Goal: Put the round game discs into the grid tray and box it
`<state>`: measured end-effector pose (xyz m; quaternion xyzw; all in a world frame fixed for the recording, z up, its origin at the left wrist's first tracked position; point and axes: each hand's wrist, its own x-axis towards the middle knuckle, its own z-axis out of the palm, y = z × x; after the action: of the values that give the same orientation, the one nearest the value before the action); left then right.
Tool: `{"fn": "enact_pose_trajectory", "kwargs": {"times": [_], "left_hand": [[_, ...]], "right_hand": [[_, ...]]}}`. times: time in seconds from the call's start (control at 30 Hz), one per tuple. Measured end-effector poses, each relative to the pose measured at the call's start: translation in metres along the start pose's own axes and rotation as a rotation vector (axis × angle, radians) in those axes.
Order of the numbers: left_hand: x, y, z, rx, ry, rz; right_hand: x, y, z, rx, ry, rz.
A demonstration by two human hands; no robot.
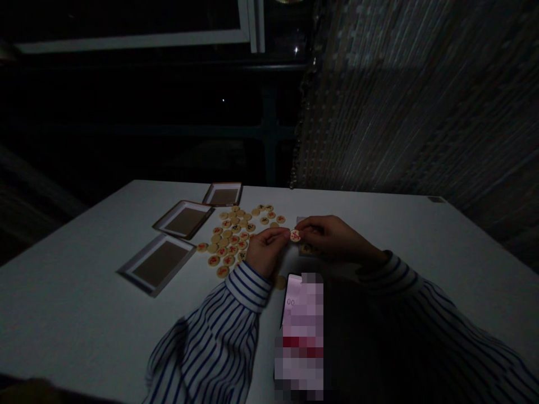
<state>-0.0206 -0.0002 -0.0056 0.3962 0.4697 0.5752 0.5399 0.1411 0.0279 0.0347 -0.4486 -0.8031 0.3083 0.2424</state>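
Disc (295, 235), one, red-marked: was held at the centre of the frame, pinched narrowly between the fingertips of the left hand (265, 252) and the right hand (331, 235). Loose discs (234, 240), many, some red- or black-marked: were spread left of centre. Shallow trays (162, 262), three: were set out at mid-left. Phone (295, 306), one, lit: was laid at lower centre. All were borne by a white table (379, 224).

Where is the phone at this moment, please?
In the head view, the phone lies on the table at the bottom, just right of centre, nearer the wearer than the left hand, with a plain disc beside its top left corner.
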Motion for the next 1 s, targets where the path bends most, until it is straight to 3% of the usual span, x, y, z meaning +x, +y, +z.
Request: {"fn": "enact_pose_trajectory", "kwargs": {"times": [0.5,0.77,1.0], "left_hand": [[-0.0013,0.0026,-0.0008,0.000,-0.030,0.000],[0.0006,0.0004,-0.0011,-0.057,0.000,0.039],[0.0011,0.0006,-0.0020,-0.098,0.013,0.031]], "right_hand": [[-0.0011,-0.0004,0.0005,-0.033,0.011,-0.128],[0.0007,0.0045,0.0005,-0.093,0.089,-0.092],[0.0002,0.0041,0.0032,-0.032,0.075,-0.075]]}}
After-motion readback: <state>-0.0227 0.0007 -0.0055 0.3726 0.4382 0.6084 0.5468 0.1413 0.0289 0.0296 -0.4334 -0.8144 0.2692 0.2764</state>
